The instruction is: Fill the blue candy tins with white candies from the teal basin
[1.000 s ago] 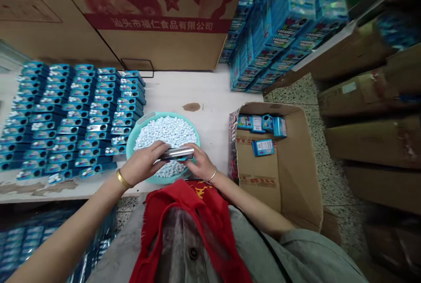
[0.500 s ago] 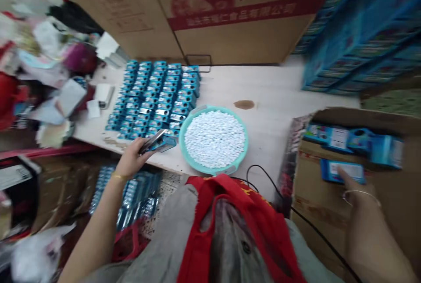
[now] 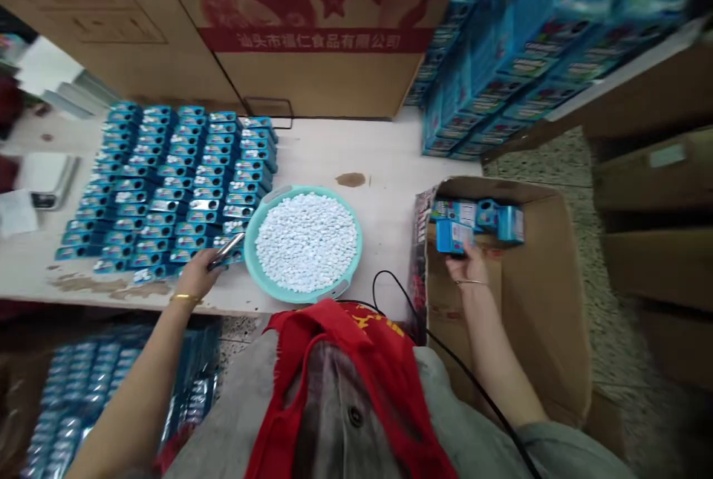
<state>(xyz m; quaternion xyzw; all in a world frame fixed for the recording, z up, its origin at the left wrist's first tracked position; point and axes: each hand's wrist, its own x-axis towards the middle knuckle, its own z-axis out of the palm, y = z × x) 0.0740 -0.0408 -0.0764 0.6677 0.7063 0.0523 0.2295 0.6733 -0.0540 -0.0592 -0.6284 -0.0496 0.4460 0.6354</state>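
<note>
My left hand [image 3: 196,275] is closed on a shiny slim metal tool [image 3: 226,250], its exact kind unclear. It is at the front of the rows of small blue boxes [image 3: 172,200], left of the basin. White pellets [image 3: 306,241] fill the round turquoise basin [image 3: 255,277]. Inside the cardboard carton [image 3: 535,308] on the right, my right hand [image 3: 469,265] grips a small blue box [image 3: 448,236] by its near end. Several similar blue boxes [image 3: 509,224] lie against the carton's far wall, just behind it.
A large printed carton [image 3: 317,78] stands along the table's back. Stacked blue packs [image 3: 490,70] rise at the back right. A black cable [image 3: 468,373] runs past the open carton's near left side. More blue packs [image 3: 83,382] sit below the table's left front edge.
The view has turned right. My right hand has moved the blue box up close to the others in the carton. My left hand still holds the metal tool, now nearer the basin's rim.
</note>
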